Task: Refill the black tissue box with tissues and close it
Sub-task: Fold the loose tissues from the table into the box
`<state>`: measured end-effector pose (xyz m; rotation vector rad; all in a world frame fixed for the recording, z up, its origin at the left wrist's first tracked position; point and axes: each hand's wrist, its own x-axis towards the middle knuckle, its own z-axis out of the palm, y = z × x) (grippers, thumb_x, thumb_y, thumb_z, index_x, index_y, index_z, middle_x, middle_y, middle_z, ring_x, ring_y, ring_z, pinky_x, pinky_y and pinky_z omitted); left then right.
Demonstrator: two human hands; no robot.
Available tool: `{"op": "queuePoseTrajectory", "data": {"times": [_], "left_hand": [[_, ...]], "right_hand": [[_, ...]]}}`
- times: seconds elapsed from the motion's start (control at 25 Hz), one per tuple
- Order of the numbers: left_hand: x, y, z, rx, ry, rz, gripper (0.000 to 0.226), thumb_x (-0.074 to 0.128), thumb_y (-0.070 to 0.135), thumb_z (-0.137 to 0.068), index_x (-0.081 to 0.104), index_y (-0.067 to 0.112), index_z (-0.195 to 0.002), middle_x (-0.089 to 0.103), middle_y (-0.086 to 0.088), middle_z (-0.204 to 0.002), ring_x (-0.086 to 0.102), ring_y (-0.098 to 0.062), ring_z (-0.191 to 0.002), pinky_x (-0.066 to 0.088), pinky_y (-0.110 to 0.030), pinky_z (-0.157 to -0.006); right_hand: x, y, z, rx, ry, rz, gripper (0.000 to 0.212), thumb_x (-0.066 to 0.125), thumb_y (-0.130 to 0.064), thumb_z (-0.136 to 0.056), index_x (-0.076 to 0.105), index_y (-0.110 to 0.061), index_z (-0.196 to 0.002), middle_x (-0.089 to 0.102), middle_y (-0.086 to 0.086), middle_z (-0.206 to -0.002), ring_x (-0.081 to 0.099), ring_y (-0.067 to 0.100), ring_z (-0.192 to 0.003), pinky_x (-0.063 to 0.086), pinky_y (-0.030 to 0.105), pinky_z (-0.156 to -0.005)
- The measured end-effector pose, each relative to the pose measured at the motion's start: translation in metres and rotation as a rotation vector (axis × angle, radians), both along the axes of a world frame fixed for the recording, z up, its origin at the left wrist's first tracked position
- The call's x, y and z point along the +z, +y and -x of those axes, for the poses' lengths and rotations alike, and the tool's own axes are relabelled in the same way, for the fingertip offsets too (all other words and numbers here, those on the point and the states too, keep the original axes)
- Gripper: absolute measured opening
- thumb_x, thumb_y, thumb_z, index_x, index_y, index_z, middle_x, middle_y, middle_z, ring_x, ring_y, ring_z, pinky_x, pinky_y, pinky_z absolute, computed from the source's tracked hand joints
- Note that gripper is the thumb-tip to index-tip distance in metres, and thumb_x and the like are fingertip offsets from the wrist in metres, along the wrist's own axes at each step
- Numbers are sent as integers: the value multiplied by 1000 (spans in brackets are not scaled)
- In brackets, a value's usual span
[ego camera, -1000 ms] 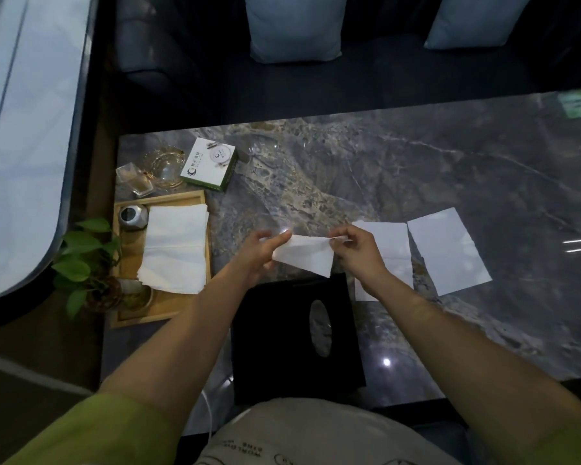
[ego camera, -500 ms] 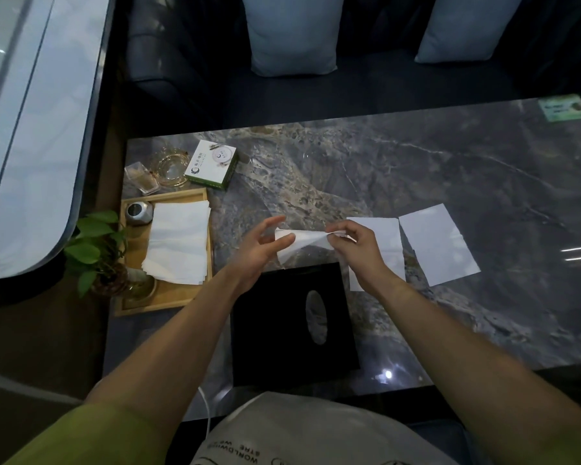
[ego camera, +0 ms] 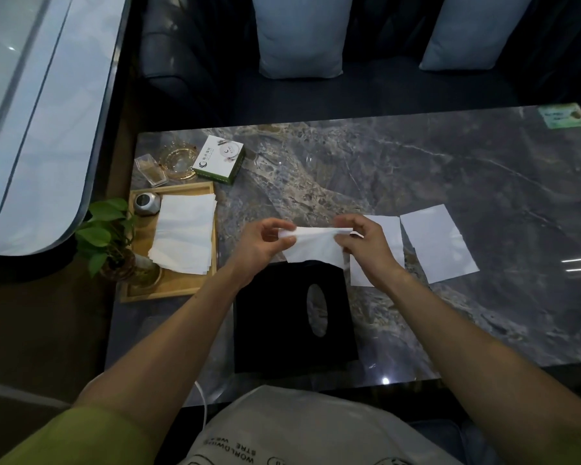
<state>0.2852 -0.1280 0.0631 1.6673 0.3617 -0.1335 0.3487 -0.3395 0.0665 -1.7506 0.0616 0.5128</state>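
Head view. Left hand [ego camera: 262, 245] pinches the left end of a white tissue [ego camera: 314, 245] between thumb and fingers; right hand [ego camera: 366, 245] pinches the right end, fingers curled. The tissue hangs stretched between them, just above the far edge of the black tissue box [ego camera: 282, 317], which lies flat near the table's [ego camera: 450, 182] front edge with its oval slot up. Two loose tissues [ego camera: 438, 243] lie right of the hands; a tissue stack [ego camera: 185, 233] sits on the wooden tray [ego camera: 175, 290] to the left. Bare marble beyond. Both forearms reach forward, converging.
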Motion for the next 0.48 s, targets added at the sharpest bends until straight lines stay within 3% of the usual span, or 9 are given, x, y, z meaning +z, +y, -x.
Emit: {"op": "queuePoseTrajectory", "data": {"times": [0.12, 0.28, 0.36, 0.48], "left_hand": [[1, 4, 2, -59, -56, -186, 17, 76, 17, -81, 73, 17, -97, 69, 8, -89, 65, -3, -77, 51, -15, -73], [3, 6, 6, -95, -88, -307, 17, 74, 17, -82, 72, 19, -99, 69, 2, -98, 65, -12, -88, 53, -21, -78], [2, 6, 7, -112, -97, -366, 16, 72, 18, -83, 73, 17, -100, 69, 0, -100, 63, -13, -91, 53, -25, -81], [1, 3, 7, -157, -101, -425, 12, 70, 24, -86, 73, 20, -97, 63, -4, -97, 61, -16, -88, 50, -28, -77]], "right_hand": [[0, 0, 1, 94, -43, 53, 33, 58, 10, -85, 67, -10, -109, 63, 5, -114, 58, 11, -88, 48, 18, -71], [2, 3, 6, 160, -65, 43, 35, 60, 14, -81, 68, -10, -105, 66, 5, -108, 61, 12, -97, 48, 18, -79], [1, 2, 8, 233, -56, 67, 32, 71, 4, -79, 69, -15, -104, 68, 2, -106, 63, 10, -96, 51, 22, -81], [-2, -2, 10, 300, -160, 257, 17, 78, -16, -78, 73, -20, -95, 71, -1, -96, 64, 13, -90, 48, 27, -79]]}}
